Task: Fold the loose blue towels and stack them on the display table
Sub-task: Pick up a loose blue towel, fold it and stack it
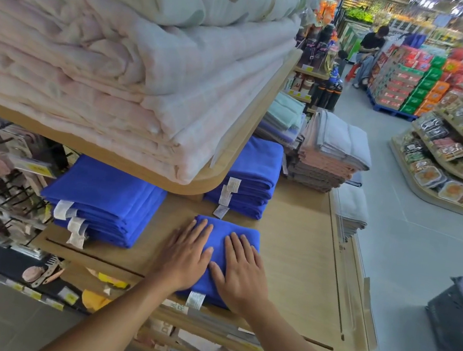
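On the wooden desk [298, 242], a folded blue towel [229, 227] lies near the front edge, its long axis pointing toward the rear blue stack [253, 175]. The left hand [185, 257] and right hand [241, 275] press it side by side, fingers [198, 235] straight.

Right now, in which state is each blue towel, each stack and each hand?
blue towel: folded, lying flat on the display table, tag at the near edge.
left hand: flat, pressing on the blue towel.
right hand: flat, pressing on the blue towel.
left blue stack: folded, neat, tags hanging.
far blue stack: folded, neat, tags hanging.
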The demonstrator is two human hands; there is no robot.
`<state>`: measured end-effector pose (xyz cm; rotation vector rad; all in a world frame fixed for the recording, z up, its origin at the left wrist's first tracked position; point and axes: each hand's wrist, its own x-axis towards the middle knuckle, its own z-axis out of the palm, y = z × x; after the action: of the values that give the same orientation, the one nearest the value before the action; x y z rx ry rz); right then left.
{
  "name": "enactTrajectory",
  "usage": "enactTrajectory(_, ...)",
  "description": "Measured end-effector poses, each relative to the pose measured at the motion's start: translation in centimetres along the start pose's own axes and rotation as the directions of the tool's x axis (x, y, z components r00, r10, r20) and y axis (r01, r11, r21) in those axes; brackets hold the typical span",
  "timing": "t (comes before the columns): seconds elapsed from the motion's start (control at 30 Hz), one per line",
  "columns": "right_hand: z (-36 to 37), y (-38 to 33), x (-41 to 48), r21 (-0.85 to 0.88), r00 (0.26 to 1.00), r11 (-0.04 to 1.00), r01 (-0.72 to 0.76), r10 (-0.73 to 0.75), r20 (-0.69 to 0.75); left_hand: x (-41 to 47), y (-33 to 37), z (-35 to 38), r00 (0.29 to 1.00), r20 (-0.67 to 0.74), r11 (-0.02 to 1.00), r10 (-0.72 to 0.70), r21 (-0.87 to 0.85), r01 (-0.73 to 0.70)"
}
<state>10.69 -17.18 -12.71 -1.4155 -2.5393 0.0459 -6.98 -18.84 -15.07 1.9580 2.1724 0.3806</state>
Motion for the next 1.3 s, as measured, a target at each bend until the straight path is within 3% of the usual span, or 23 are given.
enactTrajectory(0.07, -0.4, 0.7, 0.3, 0.123, 0.996, 0.989, -0.082, 0.077, 0.047, -0.1, 0.0, 0.1, 1.0, -0.031, 1.0, 0.002, 0.0, -0.002)
enactTrajectory(0.13, -0.8, 1.6, 0.3, 0.284, 0.962, 0.924, -0.256, 0.274, -0.024, -0.1, 0.0, 0.2, 0.999, -0.048, 1.0, 0.003, -0.025, -0.004)
enactTrajectory(0.17, -1.1, 2.0, 0.3, 0.394, 0.913, 0.84, -0.372, 0.408, -0.008, -0.1, 0.0, 0.2, 0.999, -0.055, 0.999, -0.001, -0.037, -0.001)
enactTrajectory(0.23, -2.1, 2.2, 0.9, 0.58, 0.797, 0.588, -0.563, 0.571, 0.195, -0.2, 0.2, 0.2, 0.997, -0.077, 0.999, -0.004, -0.038, 0.001)
enactTrajectory(0.33, -3.0, 2.0, 2.5, 0.626, 0.678, 0.324, -0.709, 0.558, 0.479, -0.5, 0.1, 0.3, 0.995, -0.099, 0.999, 0.002, -0.042, -0.006)
enactTrajectory(0.4, -2.8, 2.0, 3.0, 0.654, 0.679, 0.261, -0.71, 0.498, 0.539, -0.5, 0.0, 0.3, 0.993, -0.115, 0.996, 0.015, -0.09, -0.025)
enactTrajectory(0.47, -2.9, 1.8, 2.8, 0.715, 0.72, 0.229, -0.661, 0.461, 0.518, -0.6, 0.1, 0.2, 0.989, -0.149, 0.957, 0.014, -0.286, -0.057)
enactTrajectory(0.57, -4.0, 1.8, 1.7, 0.817, 0.798, 0.17, -0.551, 0.391, 0.457, -0.8, 0.4, -0.7, 0.97, -0.207, 0.763, -0.13, -0.646, -0.036)
enactTrajectory(0.67, -6.5, 2.9, 1.0, 0.868, 0.857, 0.151, -0.473, 0.308, 0.414, -0.8, 1.7, -3.3, 0.952, 0.031, 0.329, -0.306, -0.934, 0.136)
enactTrajectory(0.73, -8.4, 4.2, 1.0, 0.885, 0.87, 0.133, -0.445, 0.296, 0.393, -0.5, 2.6, -4.5, 0.952, 0.21, 0.121, -0.223, -0.963, 0.241)
enactTrajectory(0.77, -9.3, 5.0, 1.0, 0.892, 0.874, 0.128, -0.434, 0.298, 0.383, -0.4, 3.1, -4.9, 0.941, 0.301, 0.077, -0.156, -0.946, 0.315)
enactTrajectory(0.83, -11.0, 6.7, 1.7, 0.905, 0.88, 0.109, -0.41, 0.307, 0.362, 0.1, 4.4, -6.0, 0.928, 0.367, 0.103, -0.07, -0.922, 0.373)
enactTrajectory(0.97, -14.1, 10.0, 5.1, 0.913, 0.866, -0.059, -0.404, 0.297, 0.402, 3.5, 7.7, -9.5, 0.974, 0.221, 0.157, -0.045, -0.962, 0.225)
enactTrajectory(1.03, -15.6, 11.3, 8.2, 0.895, 0.86, -0.158, -0.418, 0.248, 0.445, 6.5, 9.2, -11.7, 0.986, 0.121, 0.24, -0.117, -0.96, 0.146)
enactTrajectory(1.1, -16.7, 12.3, 12.0, 0.871, 0.84, -0.225, -0.436, 0.246, 0.484, 9.8, 10.2, -14.2, 0.976, 0.004, 0.387, -0.216, -0.918, 0.09)
enactTrajectory(1.2, -17.4, 12.8, 17.8, 0.895, 0.844, -0.139, -0.424, 0.297, 0.446, 14.0, 11.0, -16.9, 0.925, -0.121, 0.569, -0.36, -0.814, 0.115)
enactTrajectory(1.3, -16.0, 12.8, 22.7, 0.908, 0.867, -0.039, -0.418, 0.28, 0.411, 18.0, 10.5, -17.3, 0.926, -0.079, 0.701, -0.369, -0.678, 0.222)
